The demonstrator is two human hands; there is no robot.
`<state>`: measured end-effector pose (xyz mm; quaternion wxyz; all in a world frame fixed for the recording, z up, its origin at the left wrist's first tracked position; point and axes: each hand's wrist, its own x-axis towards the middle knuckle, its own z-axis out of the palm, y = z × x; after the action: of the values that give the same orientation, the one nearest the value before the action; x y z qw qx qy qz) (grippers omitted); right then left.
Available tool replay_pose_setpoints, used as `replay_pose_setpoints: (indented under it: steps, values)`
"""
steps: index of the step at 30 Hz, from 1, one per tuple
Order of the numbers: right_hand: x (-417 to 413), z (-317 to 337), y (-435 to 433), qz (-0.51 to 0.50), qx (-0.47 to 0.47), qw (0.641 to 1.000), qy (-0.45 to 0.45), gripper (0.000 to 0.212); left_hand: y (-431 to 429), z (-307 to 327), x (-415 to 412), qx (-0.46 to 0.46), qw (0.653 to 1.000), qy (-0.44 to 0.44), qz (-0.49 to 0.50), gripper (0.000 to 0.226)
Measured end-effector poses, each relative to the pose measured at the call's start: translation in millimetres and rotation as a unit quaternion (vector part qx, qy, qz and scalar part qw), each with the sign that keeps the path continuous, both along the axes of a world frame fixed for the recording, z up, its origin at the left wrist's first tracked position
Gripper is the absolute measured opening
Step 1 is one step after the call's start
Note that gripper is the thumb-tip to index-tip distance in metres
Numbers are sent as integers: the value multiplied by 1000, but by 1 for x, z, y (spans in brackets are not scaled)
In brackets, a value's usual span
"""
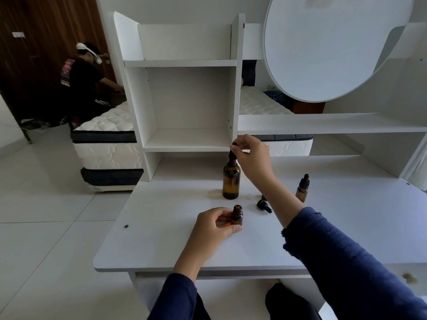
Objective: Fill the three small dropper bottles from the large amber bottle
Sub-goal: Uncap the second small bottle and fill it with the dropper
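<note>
The large amber bottle stands upright in the middle of the white desk. My right hand pinches the black dropper top at the bottle's neck. My left hand grips a small amber bottle, uncapped and upright, nearer the front edge. A loose black dropper cap lies on the desk between the two bottles. A second small dropper bottle, capped, stands to the right, beyond my right forearm. A third small bottle is not visible.
A white shelf unit rises behind the large bottle, and a round mirror hangs at the upper right. A mattress lies on the floor to the left, with another person crouched beyond it.
</note>
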<state>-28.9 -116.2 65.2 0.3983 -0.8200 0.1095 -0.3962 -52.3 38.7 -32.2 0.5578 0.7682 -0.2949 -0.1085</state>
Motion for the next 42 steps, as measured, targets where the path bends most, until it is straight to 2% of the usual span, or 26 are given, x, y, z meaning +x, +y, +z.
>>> replay_pose_setpoints:
  steps: [4,18,22,32,36,42]
  values:
    - [3,-4,-1,-1,6,1000,30,7,0,-1,1,0,1000,3,1,31]
    - [4,-6,2,0,-8,999,34,9,-1,-4,2,-3,1000,5,3,34]
    - [2,0,4,5,0,1000,-5,11,0,-4,2,-4,1000,0,3,34]
    - [-15,39,11,11,14,986,-164,9,-1,-3,2,-10,1000,-1,-1,29]
    - [-28,49,14,20,18,981,-191,8,1,-2,2,-11,1000,-1,-5,30]
    - [-50,38,18,39,58,981,-182,5,1,-1,1,-5,1000,-11,-5,30]
